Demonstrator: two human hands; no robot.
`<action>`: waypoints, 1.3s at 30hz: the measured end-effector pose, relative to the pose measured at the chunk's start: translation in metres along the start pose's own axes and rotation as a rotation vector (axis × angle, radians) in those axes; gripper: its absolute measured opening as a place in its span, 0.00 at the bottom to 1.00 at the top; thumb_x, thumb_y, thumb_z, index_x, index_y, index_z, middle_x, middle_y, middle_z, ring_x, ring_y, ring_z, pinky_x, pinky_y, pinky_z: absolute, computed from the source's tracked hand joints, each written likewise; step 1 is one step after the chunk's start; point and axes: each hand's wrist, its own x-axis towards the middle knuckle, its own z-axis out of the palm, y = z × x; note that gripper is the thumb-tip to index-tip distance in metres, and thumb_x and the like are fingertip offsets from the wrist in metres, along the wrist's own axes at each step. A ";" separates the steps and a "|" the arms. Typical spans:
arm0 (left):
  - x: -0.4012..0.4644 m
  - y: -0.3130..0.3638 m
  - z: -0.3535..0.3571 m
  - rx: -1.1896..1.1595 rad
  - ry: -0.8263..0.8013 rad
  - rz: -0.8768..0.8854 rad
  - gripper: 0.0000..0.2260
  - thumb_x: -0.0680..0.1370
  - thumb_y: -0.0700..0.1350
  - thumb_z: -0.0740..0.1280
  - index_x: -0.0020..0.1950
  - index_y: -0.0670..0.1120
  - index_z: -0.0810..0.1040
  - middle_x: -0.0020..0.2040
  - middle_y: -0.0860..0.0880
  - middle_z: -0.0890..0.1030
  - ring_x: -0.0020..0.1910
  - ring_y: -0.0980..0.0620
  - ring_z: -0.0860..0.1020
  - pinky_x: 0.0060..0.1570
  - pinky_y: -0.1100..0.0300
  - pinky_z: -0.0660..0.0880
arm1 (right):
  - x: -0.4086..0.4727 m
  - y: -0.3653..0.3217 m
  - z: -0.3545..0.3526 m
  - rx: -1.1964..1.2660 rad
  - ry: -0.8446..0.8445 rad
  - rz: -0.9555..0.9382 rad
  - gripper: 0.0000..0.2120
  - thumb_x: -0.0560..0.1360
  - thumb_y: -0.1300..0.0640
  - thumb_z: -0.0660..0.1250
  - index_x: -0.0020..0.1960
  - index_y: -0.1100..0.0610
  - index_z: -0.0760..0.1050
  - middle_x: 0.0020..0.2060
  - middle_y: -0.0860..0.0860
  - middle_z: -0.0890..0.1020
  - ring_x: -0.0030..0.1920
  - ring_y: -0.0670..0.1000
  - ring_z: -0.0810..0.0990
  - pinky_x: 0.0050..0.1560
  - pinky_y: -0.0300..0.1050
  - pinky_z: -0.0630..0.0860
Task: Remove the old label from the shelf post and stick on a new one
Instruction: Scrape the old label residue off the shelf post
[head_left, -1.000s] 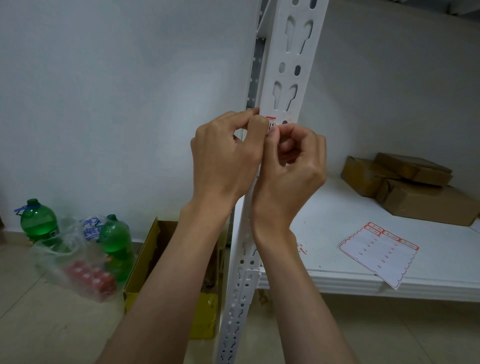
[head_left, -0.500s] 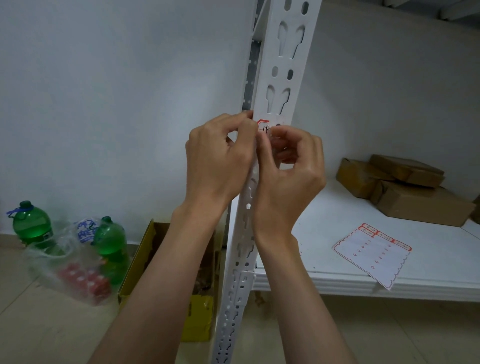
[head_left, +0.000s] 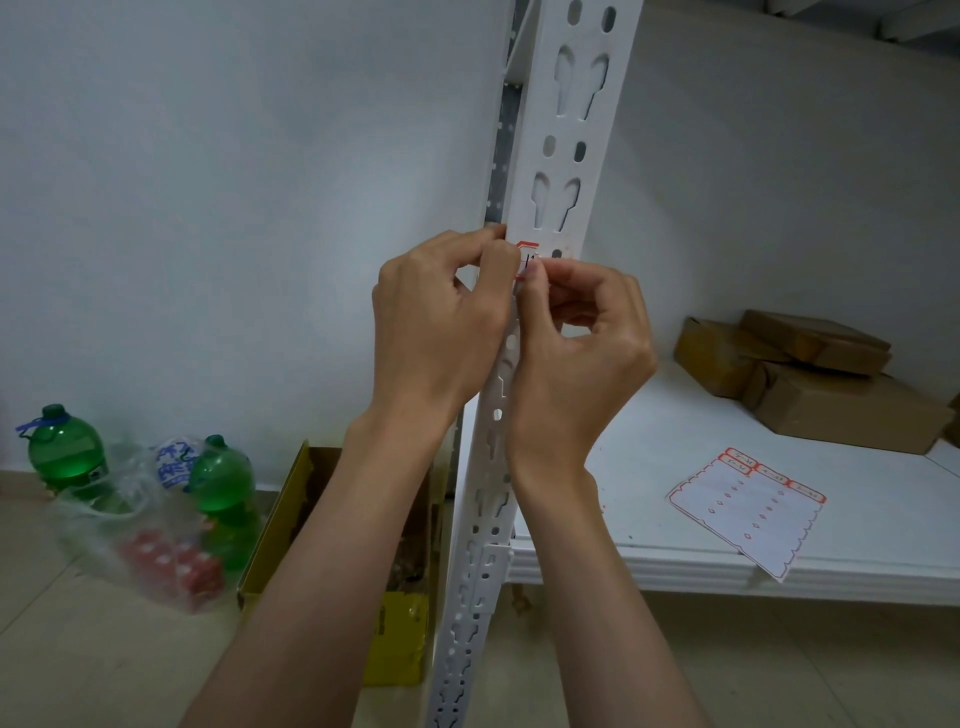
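Note:
A white perforated shelf post (head_left: 563, 156) runs up the middle of the view. A small white label with a red border (head_left: 528, 254) sits on the post at hand height, mostly covered by fingers. My left hand (head_left: 441, 322) presses its fingertips on the label's left edge at the post's corner. My right hand (head_left: 582, 343) pinches the label's lower right part between thumb and forefinger. A sheet of red-edged labels (head_left: 748, 512) lies on the white shelf (head_left: 675, 415) at the right.
Brown cardboard parcels (head_left: 810, 379) are stacked at the back right of the shelf. On the floor at the left are two green bottles (head_left: 65, 447), a clear plastic bag with red items (head_left: 156, 551), and an open yellow box (head_left: 322, 545).
More of the label's red-bordered top shows above my fingers now. My right thumb and forefinger have shifted slightly down and right on it. The camera has moved closer.

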 end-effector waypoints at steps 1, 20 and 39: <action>0.000 0.000 0.000 0.001 0.001 0.003 0.25 0.76 0.59 0.56 0.51 0.46 0.86 0.49 0.52 0.86 0.40 0.57 0.80 0.42 0.52 0.83 | 0.000 0.001 0.001 -0.011 -0.004 -0.009 0.02 0.76 0.60 0.73 0.47 0.58 0.82 0.42 0.48 0.81 0.40 0.41 0.78 0.43 0.27 0.74; 0.004 0.019 0.011 -0.469 -0.298 -0.474 0.21 0.74 0.53 0.61 0.57 0.38 0.77 0.50 0.44 0.83 0.46 0.48 0.81 0.47 0.53 0.78 | 0.025 0.010 -0.013 0.341 -0.160 0.559 0.03 0.81 0.60 0.63 0.53 0.57 0.74 0.49 0.55 0.81 0.50 0.52 0.81 0.51 0.42 0.79; 0.004 0.035 0.021 -0.338 -0.232 -0.432 0.08 0.82 0.47 0.56 0.43 0.50 0.68 0.39 0.55 0.73 0.32 0.62 0.72 0.32 0.66 0.69 | 0.023 0.001 -0.011 0.456 -0.296 0.666 0.03 0.81 0.58 0.62 0.54 0.55 0.73 0.32 0.40 0.80 0.36 0.40 0.78 0.40 0.39 0.76</action>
